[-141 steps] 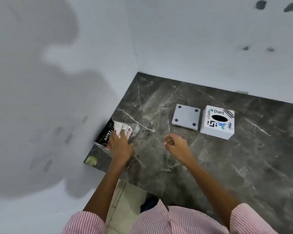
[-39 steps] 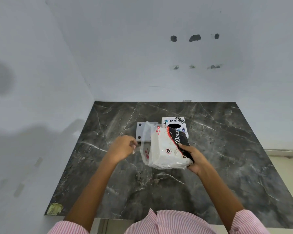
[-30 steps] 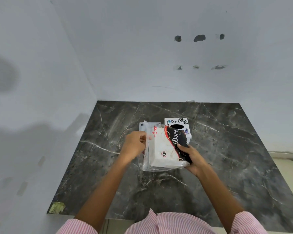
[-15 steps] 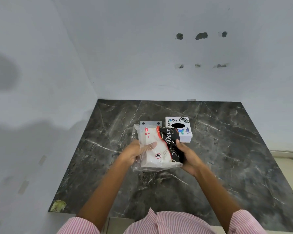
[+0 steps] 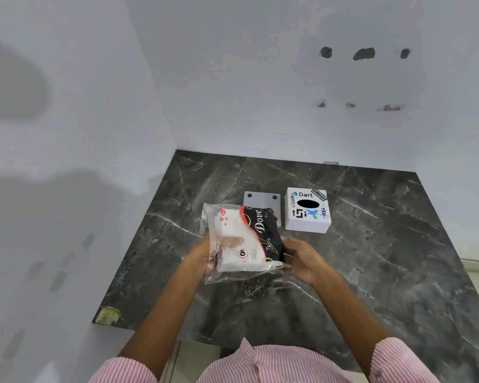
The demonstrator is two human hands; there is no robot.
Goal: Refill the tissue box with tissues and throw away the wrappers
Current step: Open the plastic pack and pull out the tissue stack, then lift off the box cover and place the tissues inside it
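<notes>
A clear-wrapped tissue pack (image 5: 248, 239), white with a black "Dove" panel, is held above the dark marble counter (image 5: 371, 258). My left hand (image 5: 208, 252) grips its left side, with fingers showing through the clear plastic. My right hand (image 5: 302, 258) holds the right, black edge. Behind the pack stands the white cube tissue box (image 5: 307, 210), its black oval slot facing up and stickers on top. The box's grey base plate (image 5: 262, 201) lies flat to the left of the box, partly hidden by the pack.
White walls close the counter at the left and back. A yellowish sticker patch (image 5: 108, 315) marks the counter's front left corner. The counter's front edge runs just ahead of my striped shirt.
Both hands brought the pack from the counter's left edge to the middle. In the last second my left hand shifted from the wrapper's top corner onto the pack's left side.
</notes>
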